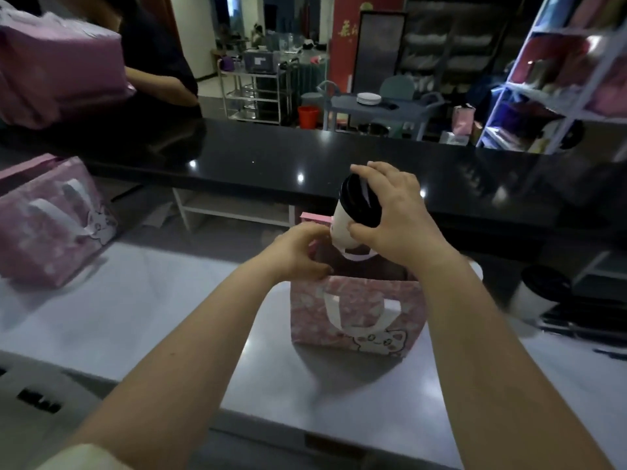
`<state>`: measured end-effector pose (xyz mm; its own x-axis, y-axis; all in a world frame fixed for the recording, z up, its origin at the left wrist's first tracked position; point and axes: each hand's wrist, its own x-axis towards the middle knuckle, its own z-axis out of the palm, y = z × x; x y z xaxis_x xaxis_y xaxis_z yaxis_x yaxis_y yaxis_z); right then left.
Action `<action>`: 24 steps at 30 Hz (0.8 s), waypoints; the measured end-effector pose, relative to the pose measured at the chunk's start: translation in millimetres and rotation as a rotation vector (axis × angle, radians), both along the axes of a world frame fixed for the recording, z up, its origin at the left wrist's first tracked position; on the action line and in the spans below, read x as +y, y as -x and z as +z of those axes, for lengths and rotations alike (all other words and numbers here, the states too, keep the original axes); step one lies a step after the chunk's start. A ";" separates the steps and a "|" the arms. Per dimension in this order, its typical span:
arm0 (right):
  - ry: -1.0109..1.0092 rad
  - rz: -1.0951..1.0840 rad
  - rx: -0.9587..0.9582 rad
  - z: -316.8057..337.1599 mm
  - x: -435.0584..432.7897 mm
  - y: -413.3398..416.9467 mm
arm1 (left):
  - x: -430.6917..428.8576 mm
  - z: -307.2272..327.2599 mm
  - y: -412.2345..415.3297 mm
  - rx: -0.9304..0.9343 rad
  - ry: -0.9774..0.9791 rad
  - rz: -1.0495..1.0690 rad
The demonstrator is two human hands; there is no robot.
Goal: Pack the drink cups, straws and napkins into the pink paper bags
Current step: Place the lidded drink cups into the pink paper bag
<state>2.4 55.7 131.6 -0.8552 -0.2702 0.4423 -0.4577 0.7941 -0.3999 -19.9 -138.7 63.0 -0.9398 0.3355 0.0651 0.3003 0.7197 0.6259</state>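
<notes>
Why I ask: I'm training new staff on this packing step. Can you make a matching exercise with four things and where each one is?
Things:
1. drink cup
2. left hand
3. red bucket
4. second pink bag

Places:
A. on the floor beyond the black counter
B. at the left of the grey counter
C. in the right hand, tilted over the open pink bag
D. pinching the open pink bag's rim

Pairs: 1-C, 2-D, 3-A, 4-B.
</notes>
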 end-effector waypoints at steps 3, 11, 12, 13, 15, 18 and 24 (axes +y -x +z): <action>0.033 -0.057 -0.011 -9.6 3.2 -9.8 | -3.2 -6.0 7.1 0.009 0.146 -0.104; -0.197 -0.045 -0.219 -50.4 4.0 -25.7 | -2.3 -10.1 -0.2 -0.070 0.275 -0.173; -0.260 -0.047 -0.260 -55.0 5.3 -24.2 | -3.9 -11.4 -2.0 -0.067 0.269 -0.186; -0.332 -0.062 -0.304 -59.3 6.7 -21.4 | -5.7 -13.0 -4.1 -0.065 0.263 -0.199; -0.480 -0.113 -0.398 -68.4 7.6 -12.8 | -9.1 -16.0 -9.1 -0.071 0.255 -0.218; -0.630 -0.180 -0.434 -82.3 -0.2 1.5 | -12.3 -21.8 -16.4 -0.057 0.292 -0.238; -0.429 -0.061 -0.436 -100.2 -20.0 21.8 | -13.2 -29.7 -14.7 -0.025 0.296 -0.200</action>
<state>-19.4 35.7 31.4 -0.9524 -0.2917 -0.0889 -0.2728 0.9452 -0.1794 -5.2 -152.0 33.3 -0.8535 0.5141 -0.0844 0.4410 0.7992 0.4085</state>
